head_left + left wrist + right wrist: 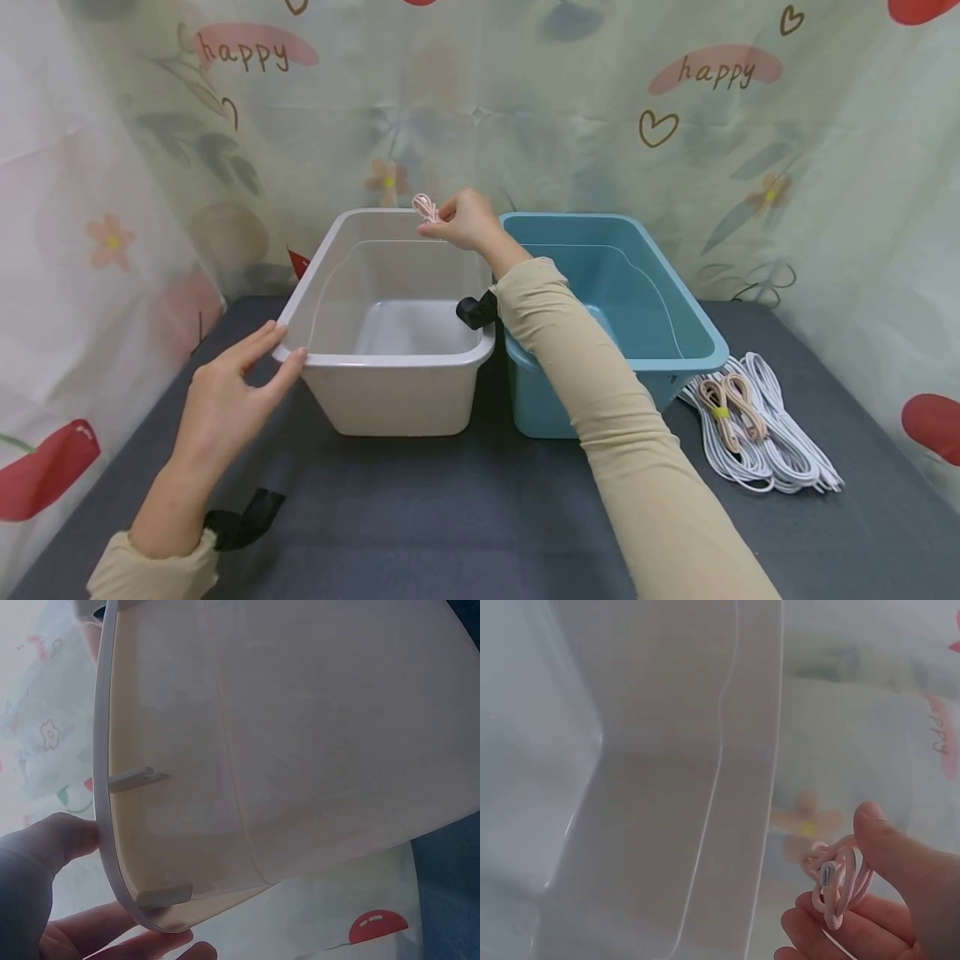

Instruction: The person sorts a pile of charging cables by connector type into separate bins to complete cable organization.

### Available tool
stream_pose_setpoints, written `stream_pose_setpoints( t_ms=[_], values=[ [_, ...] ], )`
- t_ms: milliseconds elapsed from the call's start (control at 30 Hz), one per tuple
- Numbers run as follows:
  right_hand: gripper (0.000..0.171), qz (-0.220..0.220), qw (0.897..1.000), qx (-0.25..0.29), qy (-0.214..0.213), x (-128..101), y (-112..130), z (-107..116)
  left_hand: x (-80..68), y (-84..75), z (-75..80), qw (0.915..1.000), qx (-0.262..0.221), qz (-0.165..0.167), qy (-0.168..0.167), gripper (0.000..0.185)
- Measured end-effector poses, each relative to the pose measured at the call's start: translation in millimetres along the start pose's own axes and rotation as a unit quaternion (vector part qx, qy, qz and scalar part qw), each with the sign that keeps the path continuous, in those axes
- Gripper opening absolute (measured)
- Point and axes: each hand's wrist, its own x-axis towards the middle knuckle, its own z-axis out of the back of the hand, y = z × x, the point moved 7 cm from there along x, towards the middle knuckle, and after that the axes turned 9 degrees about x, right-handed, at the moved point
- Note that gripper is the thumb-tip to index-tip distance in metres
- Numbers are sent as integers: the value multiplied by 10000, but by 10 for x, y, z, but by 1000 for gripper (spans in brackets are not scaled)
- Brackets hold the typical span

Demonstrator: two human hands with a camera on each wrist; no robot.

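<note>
My right hand (470,221) pinches a coiled pale pink charging cable (426,207) above the far rim of a light grey plastic bin. The right wrist view shows a metal connector on the cable (832,877), held between thumb and fingers of the right hand (885,892). At the near left corner of the light grey bin (397,396), my left hand (232,396) holds the rim, thumb on one side of the corner and fingers on the other. In the left wrist view the outer wall of the bin (315,750) fills most of the picture. Its visible floor is bare.
A blue bin (690,350) stands right beside the grey one, partly behind my right forearm. White cables (795,442) in loops lie to its right, with a beige cable (742,408) on top. Dark cloth (420,517) covers the table; patterned curtains hang around it.
</note>
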Motion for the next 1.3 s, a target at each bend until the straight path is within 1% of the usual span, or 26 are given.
stream_pose_setpoints(
  t_ms=[267, 367, 533, 600, 833, 1000, 1067, 1233, 1300],
  values=[
    [37, -194, 9997, -120, -11, 67, -76, -75, 6, -5, 3, 10000, 0, -19, -53, 56],
    [30, -189, 9995, -252, 21, 91, -102, -116, 4, -8, 3, 10000, 5, -20, -60, 56],
    [30, -189, 9992, -360, 61, 94, -132, -178, 0, -4, -1, 10000, 29, 13, -10, 56],
    [33, -209, 9988, -434, 81, 87, -141, -194, -1, 1, -3, 10000, 37, 37, 22, 57],
    [30, -336, 9967, -732, 70, 74, -173, -208, 4, 6, -5, 10000, 42, 66, 48, 57],
    [30, -400, 9970, -663, 74, 74, -189, -201, 2, 6, -5, 9999, 47, 82, 52, 57],
    [35, -485, 9973, -545, 87, 75, -202, -196, 1, 6, -6, 9999, 44, 77, 51, 57],
    [65, -781, 9966, -170, 205, 87, -248, -199, -1, 1, -5, 10000, 47, 37, -9, 56],
    [71, -835, 9961, -110, 253, 94, -262, -205, -2, -4, -6, 10000, 49, 18, -37, 56]
  ],
)
